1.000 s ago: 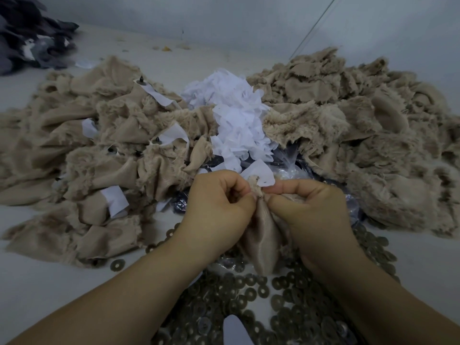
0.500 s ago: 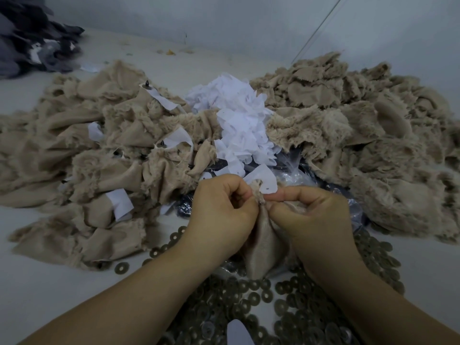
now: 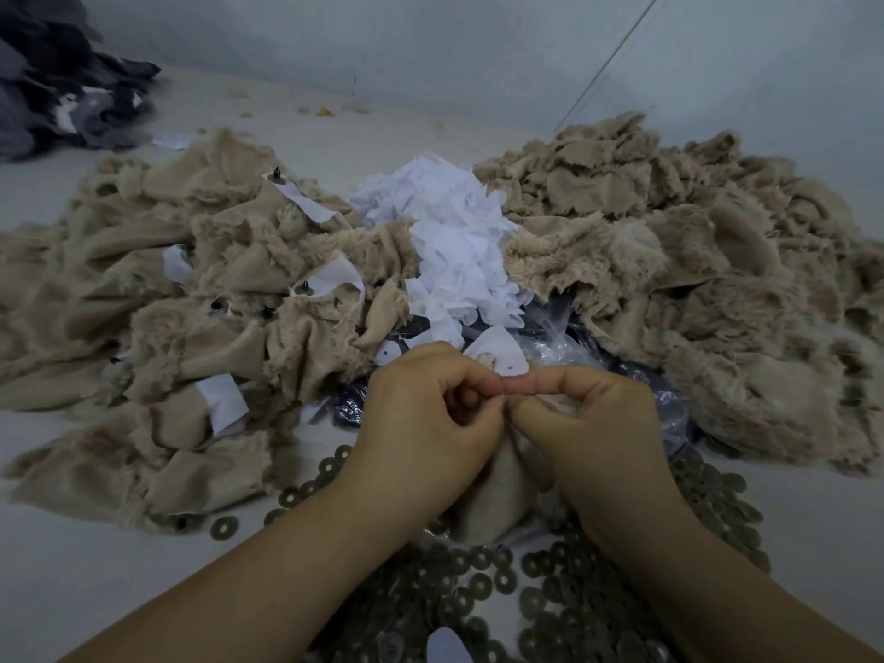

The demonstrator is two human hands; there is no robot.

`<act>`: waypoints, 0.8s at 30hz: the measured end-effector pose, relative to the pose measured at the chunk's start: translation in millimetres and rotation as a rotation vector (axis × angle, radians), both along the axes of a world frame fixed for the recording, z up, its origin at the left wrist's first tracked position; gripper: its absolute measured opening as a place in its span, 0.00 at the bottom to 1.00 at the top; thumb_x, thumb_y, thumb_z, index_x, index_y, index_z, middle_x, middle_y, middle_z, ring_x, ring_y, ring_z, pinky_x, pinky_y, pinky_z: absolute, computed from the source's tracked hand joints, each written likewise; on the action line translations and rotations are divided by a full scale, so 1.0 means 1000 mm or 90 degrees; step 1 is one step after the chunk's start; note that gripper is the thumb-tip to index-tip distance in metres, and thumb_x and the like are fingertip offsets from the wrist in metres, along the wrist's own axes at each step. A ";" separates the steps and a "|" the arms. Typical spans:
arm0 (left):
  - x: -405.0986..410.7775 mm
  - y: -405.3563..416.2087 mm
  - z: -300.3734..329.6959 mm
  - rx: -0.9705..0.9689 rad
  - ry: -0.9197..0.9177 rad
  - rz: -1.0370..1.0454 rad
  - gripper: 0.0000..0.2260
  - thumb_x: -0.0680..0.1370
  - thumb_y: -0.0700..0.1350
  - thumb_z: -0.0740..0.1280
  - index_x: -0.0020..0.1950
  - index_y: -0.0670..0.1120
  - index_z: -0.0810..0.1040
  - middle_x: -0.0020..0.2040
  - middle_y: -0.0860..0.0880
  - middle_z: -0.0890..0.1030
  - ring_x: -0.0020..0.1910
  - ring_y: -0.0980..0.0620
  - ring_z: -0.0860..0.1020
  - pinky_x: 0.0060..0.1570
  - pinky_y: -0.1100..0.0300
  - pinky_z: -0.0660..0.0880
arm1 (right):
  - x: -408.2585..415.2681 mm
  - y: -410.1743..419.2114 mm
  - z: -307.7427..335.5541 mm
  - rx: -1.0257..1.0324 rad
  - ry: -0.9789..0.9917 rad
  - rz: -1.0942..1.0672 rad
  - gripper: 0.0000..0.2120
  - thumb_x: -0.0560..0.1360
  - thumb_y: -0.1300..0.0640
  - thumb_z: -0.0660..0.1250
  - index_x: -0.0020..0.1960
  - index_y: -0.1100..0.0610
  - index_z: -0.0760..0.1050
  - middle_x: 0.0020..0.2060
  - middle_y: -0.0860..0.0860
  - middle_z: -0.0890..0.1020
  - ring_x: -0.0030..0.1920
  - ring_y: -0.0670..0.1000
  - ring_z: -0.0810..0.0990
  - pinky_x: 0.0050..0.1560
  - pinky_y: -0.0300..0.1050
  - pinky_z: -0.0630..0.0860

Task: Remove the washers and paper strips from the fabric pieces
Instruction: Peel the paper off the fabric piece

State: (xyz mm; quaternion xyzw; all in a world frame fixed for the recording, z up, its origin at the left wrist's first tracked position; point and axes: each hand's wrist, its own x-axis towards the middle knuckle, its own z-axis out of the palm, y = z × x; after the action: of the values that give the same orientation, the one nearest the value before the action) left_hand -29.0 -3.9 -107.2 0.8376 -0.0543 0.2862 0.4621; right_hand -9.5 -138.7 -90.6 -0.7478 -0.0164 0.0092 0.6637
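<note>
A beige plush fabric piece hangs between my two hands at the centre. My left hand and my right hand both pinch its top edge, fingertips meeting. A white paper strip pokes up just behind my fingers. Loose dark metal washers lie heaped on the surface under my wrists. A mound of white paper strips sits behind my hands. Whether a washer sits in my fingers is hidden.
A beige fabric pile with paper strips and black pins lies at left. Another beige fabric pile lies at right. Dark plastic bags lie under the paper mound. Dark grey cloth is heaped at the far left corner.
My fingertips have drawn closer together at the top of the fabric piece, and the right forefinger now lies straight across to the left hand. The piles have not moved.
</note>
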 end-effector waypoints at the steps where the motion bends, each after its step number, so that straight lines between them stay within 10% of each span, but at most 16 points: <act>1: 0.001 0.001 -0.001 -0.003 0.018 -0.010 0.07 0.68 0.36 0.76 0.38 0.48 0.84 0.34 0.54 0.79 0.34 0.56 0.77 0.34 0.70 0.72 | -0.001 0.000 0.000 0.001 0.000 0.000 0.09 0.69 0.72 0.73 0.39 0.60 0.85 0.32 0.55 0.86 0.35 0.52 0.85 0.37 0.44 0.83; 8: 0.004 0.006 0.000 -0.010 0.047 -0.054 0.05 0.68 0.39 0.74 0.38 0.49 0.83 0.35 0.52 0.80 0.33 0.53 0.78 0.34 0.58 0.77 | 0.000 -0.001 0.002 0.002 0.019 0.006 0.12 0.70 0.72 0.73 0.36 0.57 0.85 0.31 0.55 0.86 0.33 0.52 0.85 0.34 0.39 0.81; 15: 0.005 0.010 0.000 0.063 -0.025 -0.046 0.14 0.71 0.34 0.71 0.55 0.45 0.82 0.45 0.55 0.72 0.35 0.59 0.72 0.37 0.74 0.67 | 0.000 0.001 0.000 -0.097 -0.047 0.033 0.12 0.69 0.68 0.74 0.36 0.52 0.85 0.31 0.47 0.86 0.30 0.43 0.82 0.32 0.34 0.79; 24: 0.009 0.016 -0.003 0.176 -0.054 -0.121 0.07 0.75 0.40 0.69 0.50 0.45 0.85 0.49 0.51 0.78 0.42 0.58 0.76 0.41 0.63 0.74 | 0.001 -0.002 -0.003 -0.263 -0.143 0.038 0.14 0.66 0.62 0.74 0.33 0.42 0.81 0.22 0.39 0.79 0.20 0.40 0.71 0.23 0.28 0.65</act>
State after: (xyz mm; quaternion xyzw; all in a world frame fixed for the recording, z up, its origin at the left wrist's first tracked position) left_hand -20.5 11.7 -110.1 0.8713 -0.1917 0.2662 0.3650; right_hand -8.9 -140.5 -93.9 -0.8632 -0.1099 -0.0513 0.4901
